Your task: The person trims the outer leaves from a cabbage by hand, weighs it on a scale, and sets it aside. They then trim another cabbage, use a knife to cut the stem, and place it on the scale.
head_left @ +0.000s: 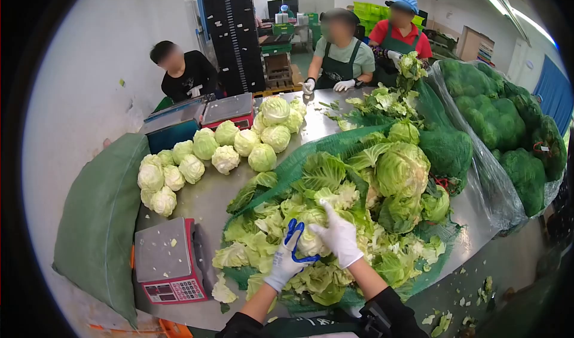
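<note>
My left hand point(288, 258), in a white glove with blue on the fingers and thumb, rests at the left side of a pale cabbage point(311, 240). Its fingers are spread around that side. On the right side of the same cabbage is my right hand point(339, 236), in a white glove, with thumb and fingers apart. Loose outer leaves point(323, 281) lie under and around both hands on a green mesh bag point(311, 148). Larger untrimmed cabbages point(402, 169) sit just beyond my right hand.
Peeled cabbages point(225, 158) cluster at the left on the metal table point(221, 197). A red scale point(170, 260) stands front left, beside a stuffed green sack point(101, 218). Filled mesh bags point(487, 120) are at the right. Three people are beyond the table.
</note>
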Action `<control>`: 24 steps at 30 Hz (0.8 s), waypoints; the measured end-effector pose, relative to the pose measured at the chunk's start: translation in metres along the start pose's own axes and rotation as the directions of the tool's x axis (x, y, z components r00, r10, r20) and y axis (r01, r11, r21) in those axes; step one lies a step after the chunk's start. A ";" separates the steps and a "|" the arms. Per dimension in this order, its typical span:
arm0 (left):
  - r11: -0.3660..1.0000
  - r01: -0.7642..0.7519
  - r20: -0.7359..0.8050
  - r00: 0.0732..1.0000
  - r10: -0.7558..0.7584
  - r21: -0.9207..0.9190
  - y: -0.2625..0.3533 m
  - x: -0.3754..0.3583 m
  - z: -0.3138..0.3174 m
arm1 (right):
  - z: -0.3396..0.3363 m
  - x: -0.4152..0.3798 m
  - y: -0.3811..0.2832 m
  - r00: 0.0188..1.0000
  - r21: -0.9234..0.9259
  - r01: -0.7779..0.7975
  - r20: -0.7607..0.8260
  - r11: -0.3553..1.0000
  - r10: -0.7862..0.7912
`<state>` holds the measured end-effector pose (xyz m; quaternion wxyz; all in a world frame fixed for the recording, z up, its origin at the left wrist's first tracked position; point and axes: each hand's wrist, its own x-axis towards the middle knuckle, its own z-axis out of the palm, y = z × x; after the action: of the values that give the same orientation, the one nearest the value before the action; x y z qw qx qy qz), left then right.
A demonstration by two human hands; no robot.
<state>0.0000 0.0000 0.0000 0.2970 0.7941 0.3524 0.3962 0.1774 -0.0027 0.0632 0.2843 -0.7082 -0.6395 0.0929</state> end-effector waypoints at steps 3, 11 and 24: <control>0.998 -0.069 -0.048 0.996 0.069 0.001 0.003 -0.014 0.009 | -0.008 0.005 0.036 0.989 0.092 0.015 -0.150 0.996 -0.001; 0.995 -0.074 -0.070 0.995 0.069 -0.070 0.002 -0.010 0.004 | -0.019 0.002 0.035 0.994 0.187 -0.096 -0.043 0.978 0.106; 0.989 -0.063 -0.116 0.992 0.048 -0.131 -0.038 -0.038 0.011 | -0.010 0.001 0.049 0.991 0.073 -0.130 0.047 0.989 0.127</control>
<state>-0.0200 -0.0107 -0.0497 0.3186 0.7582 0.3188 0.4712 0.2244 -0.0055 0.0463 0.2907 -0.7346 -0.5943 0.1502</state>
